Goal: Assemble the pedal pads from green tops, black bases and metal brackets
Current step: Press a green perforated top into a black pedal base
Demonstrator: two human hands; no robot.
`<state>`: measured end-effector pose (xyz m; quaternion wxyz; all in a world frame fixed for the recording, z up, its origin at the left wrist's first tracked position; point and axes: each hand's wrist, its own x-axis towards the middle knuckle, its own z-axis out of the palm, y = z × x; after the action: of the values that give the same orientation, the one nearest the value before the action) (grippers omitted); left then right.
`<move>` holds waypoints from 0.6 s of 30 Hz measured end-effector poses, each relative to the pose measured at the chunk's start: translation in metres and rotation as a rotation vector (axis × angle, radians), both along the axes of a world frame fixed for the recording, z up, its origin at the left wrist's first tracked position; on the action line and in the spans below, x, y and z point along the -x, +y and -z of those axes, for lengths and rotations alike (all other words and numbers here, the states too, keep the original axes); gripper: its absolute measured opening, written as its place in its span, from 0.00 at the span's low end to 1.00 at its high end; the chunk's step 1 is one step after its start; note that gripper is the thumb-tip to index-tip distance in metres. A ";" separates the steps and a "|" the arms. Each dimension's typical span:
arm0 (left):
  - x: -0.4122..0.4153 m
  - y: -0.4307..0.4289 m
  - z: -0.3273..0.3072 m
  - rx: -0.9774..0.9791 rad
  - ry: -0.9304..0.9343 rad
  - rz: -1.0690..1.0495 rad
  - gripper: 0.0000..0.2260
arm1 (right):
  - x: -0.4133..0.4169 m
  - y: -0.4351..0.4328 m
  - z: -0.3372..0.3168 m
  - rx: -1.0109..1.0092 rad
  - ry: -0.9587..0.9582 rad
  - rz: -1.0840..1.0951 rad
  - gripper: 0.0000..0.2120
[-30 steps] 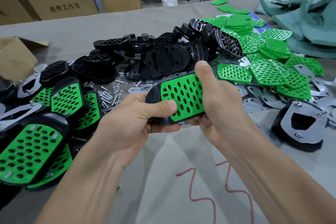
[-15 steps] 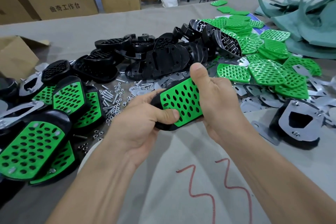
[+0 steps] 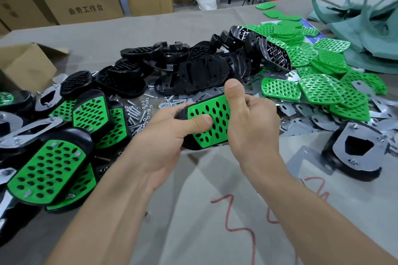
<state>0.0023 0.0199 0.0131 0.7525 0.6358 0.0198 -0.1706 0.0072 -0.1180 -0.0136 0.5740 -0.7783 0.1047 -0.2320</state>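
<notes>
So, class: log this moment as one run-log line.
left hand: grips pedal pad | right hand: grips it, thumb on top | pad: above table

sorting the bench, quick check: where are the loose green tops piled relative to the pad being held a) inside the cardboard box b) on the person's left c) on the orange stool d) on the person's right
d, the loose green tops lie heaped right of the pad gripped by the left hand and right hand.

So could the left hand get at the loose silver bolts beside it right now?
Probably not yet: the left hand and right hand both grip the green-topped black pedal pad. The loose silver bolts lie uncovered nearby.
</notes>
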 end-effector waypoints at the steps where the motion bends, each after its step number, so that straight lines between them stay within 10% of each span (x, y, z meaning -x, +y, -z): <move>1: 0.000 0.002 0.000 -0.004 0.001 -0.005 0.20 | 0.001 0.001 0.000 0.002 0.005 -0.014 0.30; 18: -0.006 0.014 0.006 0.124 -0.016 0.109 0.18 | -0.010 -0.001 0.002 -0.252 0.162 -0.132 0.36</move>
<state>0.0080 0.0340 0.0068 0.7801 0.5896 -0.0315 -0.2071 0.0173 -0.1185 -0.0154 0.6707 -0.7215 0.1277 -0.1154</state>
